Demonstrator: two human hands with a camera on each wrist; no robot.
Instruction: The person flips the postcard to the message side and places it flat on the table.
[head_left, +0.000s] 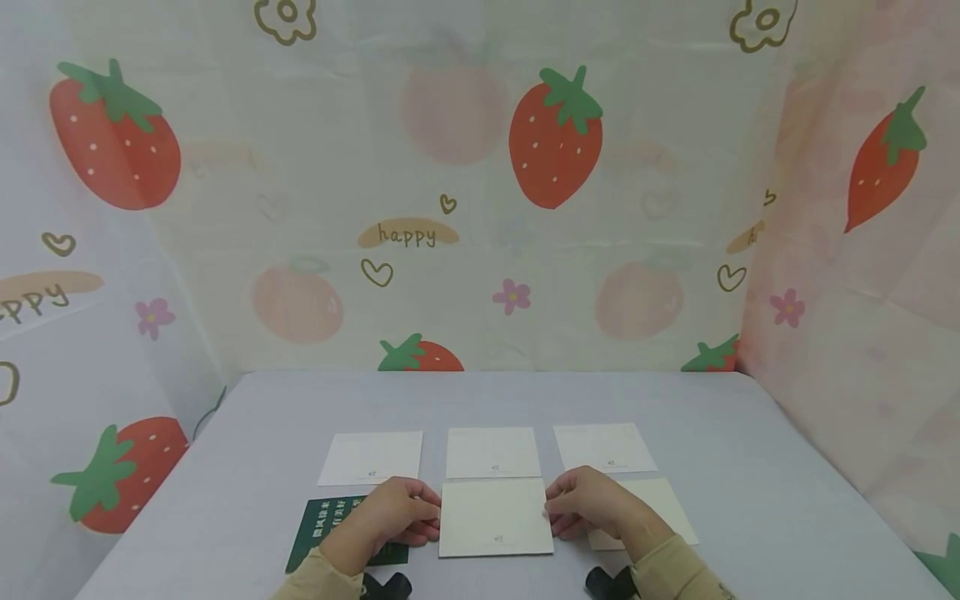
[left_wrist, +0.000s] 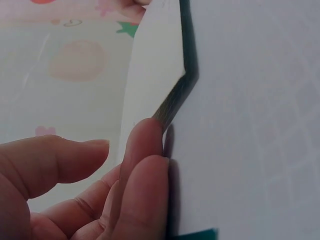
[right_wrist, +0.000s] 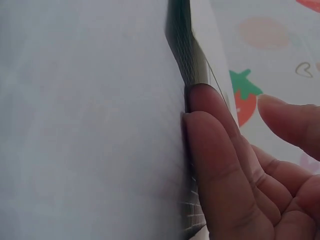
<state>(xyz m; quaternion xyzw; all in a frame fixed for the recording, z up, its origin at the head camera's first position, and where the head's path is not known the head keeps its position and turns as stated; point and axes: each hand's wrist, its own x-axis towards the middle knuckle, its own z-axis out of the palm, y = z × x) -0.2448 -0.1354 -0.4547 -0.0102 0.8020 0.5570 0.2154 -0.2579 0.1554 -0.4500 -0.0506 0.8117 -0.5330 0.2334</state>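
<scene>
A thin stack of cream cards with dark edges lies flat at the middle front, a small print near its lower edge. From the left, my left hand touches the stack's side with its fingertips; the thumb stands off. My right hand touches the opposite side with its fingertips, thumb also apart. Below my left hand lies a dark green card with white characters, partly hidden by hand and sleeve. Beyond my right hand a cream card is partly covered.
Behind the stack, three white cards lie in a row: left, middle and right. All rest on a white table. A strawberry-printed curtain encloses the back and sides. Black wrist straps show at both sleeves.
</scene>
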